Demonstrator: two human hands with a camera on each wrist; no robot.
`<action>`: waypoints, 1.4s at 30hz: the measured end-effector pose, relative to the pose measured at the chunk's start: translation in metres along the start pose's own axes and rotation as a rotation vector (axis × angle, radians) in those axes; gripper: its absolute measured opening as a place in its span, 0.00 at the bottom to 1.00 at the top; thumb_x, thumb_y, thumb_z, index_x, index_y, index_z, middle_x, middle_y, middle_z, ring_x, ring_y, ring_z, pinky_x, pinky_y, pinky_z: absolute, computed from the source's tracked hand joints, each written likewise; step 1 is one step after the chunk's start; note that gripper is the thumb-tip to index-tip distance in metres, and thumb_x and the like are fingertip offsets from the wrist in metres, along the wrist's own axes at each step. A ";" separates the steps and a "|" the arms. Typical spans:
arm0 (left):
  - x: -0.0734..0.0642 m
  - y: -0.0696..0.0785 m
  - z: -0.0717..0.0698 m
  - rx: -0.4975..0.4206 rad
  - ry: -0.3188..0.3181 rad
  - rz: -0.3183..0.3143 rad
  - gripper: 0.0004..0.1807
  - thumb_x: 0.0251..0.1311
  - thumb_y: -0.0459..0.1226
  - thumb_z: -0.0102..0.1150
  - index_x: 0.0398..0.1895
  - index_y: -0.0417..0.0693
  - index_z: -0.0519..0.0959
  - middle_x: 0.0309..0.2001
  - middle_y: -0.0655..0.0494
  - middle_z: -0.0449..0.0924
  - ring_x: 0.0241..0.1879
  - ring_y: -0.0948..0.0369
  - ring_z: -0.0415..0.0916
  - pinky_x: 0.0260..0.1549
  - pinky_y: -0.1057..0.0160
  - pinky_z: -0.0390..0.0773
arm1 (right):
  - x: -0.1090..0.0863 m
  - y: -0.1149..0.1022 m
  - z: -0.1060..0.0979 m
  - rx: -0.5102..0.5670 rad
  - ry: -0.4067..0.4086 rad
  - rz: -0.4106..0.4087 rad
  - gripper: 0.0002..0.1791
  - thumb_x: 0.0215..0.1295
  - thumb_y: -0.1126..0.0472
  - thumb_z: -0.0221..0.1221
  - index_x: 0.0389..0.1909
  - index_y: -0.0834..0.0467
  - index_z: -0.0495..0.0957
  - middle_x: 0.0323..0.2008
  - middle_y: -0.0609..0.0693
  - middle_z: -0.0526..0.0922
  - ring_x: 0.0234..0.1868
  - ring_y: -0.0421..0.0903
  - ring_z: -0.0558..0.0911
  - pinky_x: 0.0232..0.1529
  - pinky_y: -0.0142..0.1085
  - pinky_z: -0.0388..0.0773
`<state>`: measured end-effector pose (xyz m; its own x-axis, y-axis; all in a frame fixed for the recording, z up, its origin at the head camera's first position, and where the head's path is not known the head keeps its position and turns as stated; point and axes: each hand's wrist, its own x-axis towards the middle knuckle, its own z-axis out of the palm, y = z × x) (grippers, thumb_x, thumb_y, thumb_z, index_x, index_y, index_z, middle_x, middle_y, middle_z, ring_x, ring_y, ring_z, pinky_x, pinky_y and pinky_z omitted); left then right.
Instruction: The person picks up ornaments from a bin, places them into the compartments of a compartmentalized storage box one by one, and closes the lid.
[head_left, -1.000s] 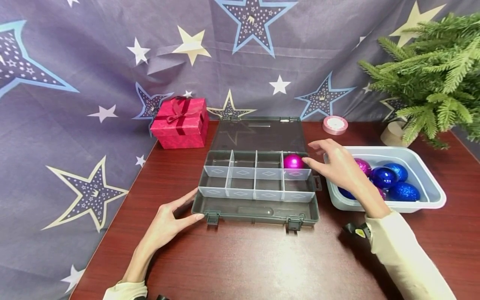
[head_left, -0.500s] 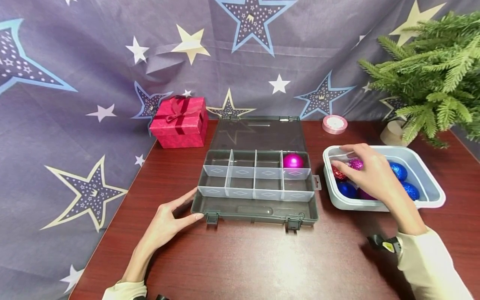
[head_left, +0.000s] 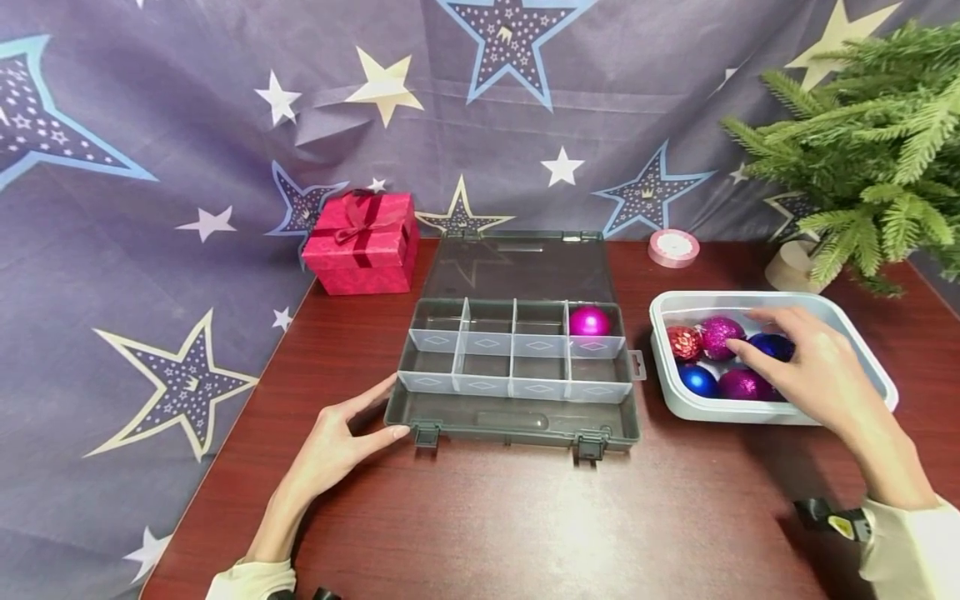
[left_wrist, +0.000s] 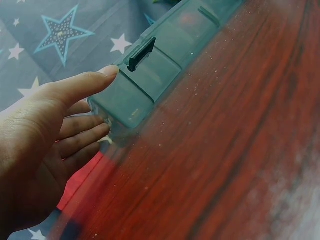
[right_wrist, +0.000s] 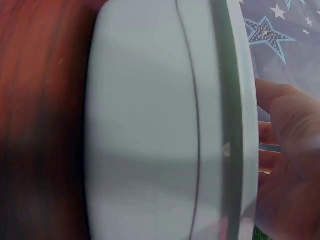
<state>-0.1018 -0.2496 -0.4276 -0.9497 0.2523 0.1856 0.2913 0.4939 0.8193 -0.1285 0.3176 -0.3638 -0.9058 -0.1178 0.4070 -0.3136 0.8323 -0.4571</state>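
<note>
My left hand [head_left: 330,454] touches the front left corner of a transparent grey compartment box [head_left: 517,432], its thumb and fingers spread. The left wrist view has the thumb by the edge near a latch [left_wrist: 142,54], the fingers along the end wall. A shiny magenta ball ornament [head_left: 590,320] sits in the box's back right compartment. Over the pale plastic tub [head_left: 705,410], my right hand [head_left: 825,371] hangs with thumb and fingers apart, close above a dark blue ball [head_left: 772,344] and partly covering it. Glittery magenta [head_left: 721,337], red [head_left: 684,342] and blue balls [head_left: 698,381] lie alongside.
The box's see-through lid [head_left: 521,267] lies back towards the star-printed cloth. A red gift box [head_left: 362,250] stands at back left. Behind the tub are a pink ribbon roll [head_left: 672,248] and a small artificial tree [head_left: 877,158] on a wooden base [head_left: 797,267].
My right hand has moved rightwards from beside the magenta ball in the box to over the tub's right part, uncovering the left balls. The left hand stays at the box corner.
</note>
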 end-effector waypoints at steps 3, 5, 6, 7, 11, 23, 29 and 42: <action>0.000 0.000 0.000 0.004 -0.003 0.001 0.38 0.58 0.43 0.78 0.73 0.66 0.74 0.61 0.61 0.82 0.64 0.62 0.75 0.62 0.73 0.68 | -0.005 0.004 -0.004 -0.016 0.004 0.023 0.24 0.65 0.58 0.71 0.56 0.67 0.79 0.53 0.70 0.79 0.59 0.69 0.74 0.66 0.61 0.64; 0.001 0.000 0.000 0.009 -0.003 -0.002 0.38 0.58 0.43 0.78 0.73 0.66 0.74 0.62 0.61 0.82 0.64 0.62 0.75 0.62 0.73 0.68 | -0.007 0.007 -0.007 -0.022 0.006 0.040 0.24 0.65 0.57 0.71 0.56 0.67 0.80 0.54 0.70 0.78 0.60 0.69 0.73 0.65 0.63 0.64; 0.000 0.000 0.000 0.010 -0.003 -0.004 0.39 0.58 0.43 0.78 0.73 0.66 0.74 0.62 0.61 0.82 0.64 0.62 0.75 0.62 0.73 0.68 | -0.008 0.008 -0.008 -0.028 0.009 0.043 0.23 0.66 0.57 0.70 0.56 0.66 0.80 0.54 0.70 0.78 0.60 0.70 0.73 0.64 0.64 0.64; 0.000 0.000 0.000 0.014 -0.002 -0.006 0.39 0.58 0.44 0.78 0.73 0.67 0.74 0.62 0.62 0.82 0.65 0.62 0.75 0.62 0.73 0.68 | -0.008 0.009 -0.010 -0.036 0.011 0.045 0.23 0.65 0.57 0.71 0.55 0.66 0.80 0.54 0.70 0.78 0.60 0.70 0.73 0.63 0.66 0.65; 0.001 0.001 -0.001 0.023 0.001 -0.016 0.39 0.57 0.45 0.78 0.73 0.69 0.74 0.62 0.64 0.81 0.65 0.64 0.74 0.62 0.73 0.68 | -0.012 0.014 -0.012 -0.084 0.000 0.051 0.24 0.65 0.56 0.70 0.54 0.67 0.79 0.52 0.73 0.77 0.57 0.72 0.73 0.52 0.70 0.66; 0.000 0.002 -0.001 0.039 0.003 -0.030 0.39 0.57 0.47 0.79 0.73 0.68 0.74 0.63 0.68 0.80 0.66 0.64 0.73 0.62 0.72 0.68 | -0.015 0.028 -0.012 -0.144 -0.120 0.111 0.29 0.65 0.52 0.71 0.56 0.70 0.76 0.48 0.77 0.75 0.48 0.73 0.77 0.46 0.71 0.67; 0.000 0.003 -0.001 0.029 0.006 -0.028 0.39 0.57 0.46 0.79 0.73 0.68 0.74 0.63 0.68 0.80 0.66 0.64 0.73 0.62 0.73 0.68 | -0.014 0.031 -0.011 -0.133 -0.134 0.105 0.29 0.64 0.53 0.71 0.56 0.70 0.75 0.47 0.78 0.76 0.48 0.74 0.77 0.47 0.71 0.67; 0.000 0.002 -0.001 0.029 0.009 -0.011 0.38 0.57 0.45 0.79 0.72 0.68 0.75 0.63 0.66 0.80 0.65 0.63 0.74 0.63 0.72 0.68 | -0.011 0.030 -0.014 -0.141 -0.164 0.117 0.29 0.65 0.53 0.72 0.55 0.71 0.75 0.47 0.77 0.79 0.47 0.75 0.79 0.44 0.72 0.69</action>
<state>-0.1011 -0.2491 -0.4256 -0.9538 0.2393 0.1818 0.2840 0.5201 0.8055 -0.1243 0.3514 -0.3708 -0.9713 -0.0930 0.2188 -0.1715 0.9115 -0.3738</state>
